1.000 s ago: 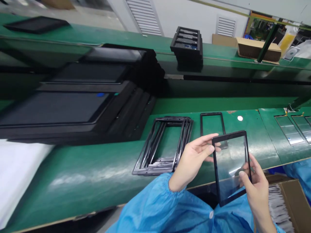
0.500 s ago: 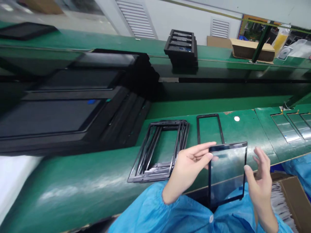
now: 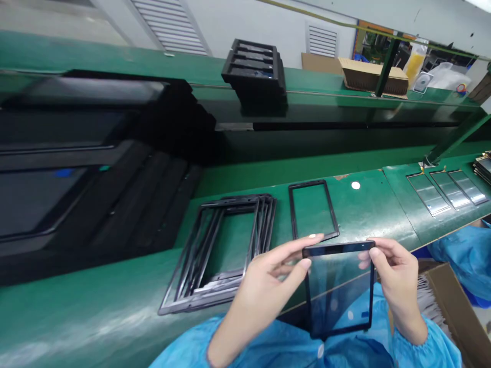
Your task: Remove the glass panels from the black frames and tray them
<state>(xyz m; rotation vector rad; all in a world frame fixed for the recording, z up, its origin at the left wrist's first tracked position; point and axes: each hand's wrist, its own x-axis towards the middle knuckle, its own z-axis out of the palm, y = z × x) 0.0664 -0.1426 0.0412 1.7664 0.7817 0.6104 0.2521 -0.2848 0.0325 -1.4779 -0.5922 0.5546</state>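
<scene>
A clear touchscreen glass panel (image 3: 339, 289) with a black border is held tilted in front of my blue sleeves. My left hand (image 3: 272, 278) grips its upper left corner between thumb and fingers. At the upper right corner, the thumb and fingers of my right hand (image 3: 397, 271) pinch the border. Just beyond the panel, a single thin black frame (image 3: 292, 212) lies flat on the green bench (image 3: 360, 214). A loose stack of similar black frames (image 3: 203, 301) sits to the left of it, near my left forearm.
Large black trays (image 3: 153, 189) holding dark screens are piled at the left. Smaller stacked black trays (image 3: 255, 66) and an open cardboard box (image 3: 376, 76) stand on the back shelf. Several clear panels (image 3: 427, 194) lie at the right. Below them are a cardboard carton (image 3: 456, 301) and another person's blue sleeve (image 3: 464, 255).
My right hand has closed on the panel's upper right corner; before, its fingers were spread beside the edge. The view has swung to the right, so the bench items appear further left.
</scene>
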